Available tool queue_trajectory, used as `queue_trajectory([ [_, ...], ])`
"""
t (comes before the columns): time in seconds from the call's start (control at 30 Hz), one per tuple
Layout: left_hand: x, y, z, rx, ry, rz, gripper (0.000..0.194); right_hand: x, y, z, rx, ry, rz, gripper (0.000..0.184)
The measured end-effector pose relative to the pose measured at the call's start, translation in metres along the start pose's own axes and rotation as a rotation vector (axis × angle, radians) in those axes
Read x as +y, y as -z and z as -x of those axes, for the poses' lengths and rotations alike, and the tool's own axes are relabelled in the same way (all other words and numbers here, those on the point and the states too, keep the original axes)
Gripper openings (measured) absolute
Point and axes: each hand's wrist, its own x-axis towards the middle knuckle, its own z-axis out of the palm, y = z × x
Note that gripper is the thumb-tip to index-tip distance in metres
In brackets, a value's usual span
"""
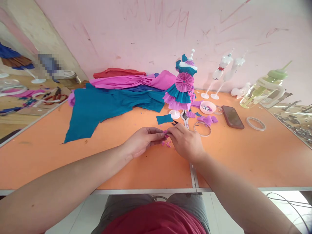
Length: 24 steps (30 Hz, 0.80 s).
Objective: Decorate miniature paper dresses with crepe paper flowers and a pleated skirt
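Between my left hand [146,139] and my right hand [184,139] is a small bunch of pink crepe paper [166,133], pinched by the fingertips of both. Fingers hide most of it. A dark pointed tip [174,123] shows by my right hand's fingers; I cannot tell whether it is held. Little pink paper scraps [166,144] lie on the table just below. Beyond my hands stands a small dress-form figure [183,85] in ruffled teal, pink and lilac paper. A teal paper strip [164,119] lies in front of its base.
Teal crepe paper [117,104] covers the back left, with pink paper [131,81] behind. To the right are a bowl [208,107], a phone [232,117], tape rolls [255,123], a bottle [263,87] and two bare figures [223,66]. Pliers [185,119] lie beyond my right hand.
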Motion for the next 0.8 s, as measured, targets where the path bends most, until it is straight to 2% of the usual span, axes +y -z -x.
queue_trajectory([
  [0.13, 0.002, 0.0, 0.001, 0.011, -0.005, 0.067, 0.03, 0.003, 0.006, -0.001, 0.097, -0.004, -0.18, 0.029],
  [0.3, 0.009, -0.001, 0.005, -0.008, 0.031, 0.135, 0.029, 0.011, 0.009, -0.005, 0.09, 0.122, -0.15, 0.032],
  [0.4, 0.011, -0.001, 0.006, -0.057, 0.074, 0.092, 0.03, 0.013, 0.007, -0.006, 0.094, 0.11, -0.214, 0.025],
  [0.5, 0.013, 0.001, 0.005, -0.065, 0.057, -0.13, 0.041, 0.013, 0.004, -0.009, 0.033, -0.022, -0.385, 0.019],
  [0.6, 0.015, 0.001, 0.005, 0.024, -0.141, -0.459, 0.052, 0.013, 0.004, -0.013, -0.099, -0.247, -0.571, 0.015],
  [0.7, 0.017, -0.003, 0.008, 0.043, -0.291, -0.632, 0.046, 0.013, 0.007, -0.017, -0.228, -0.425, -0.704, 0.017],
  [0.8, 0.018, -0.008, 0.011, 0.048, -0.309, -0.692, 0.039, 0.01, 0.011, -0.018, -0.294, -0.531, -0.753, 0.025],
])
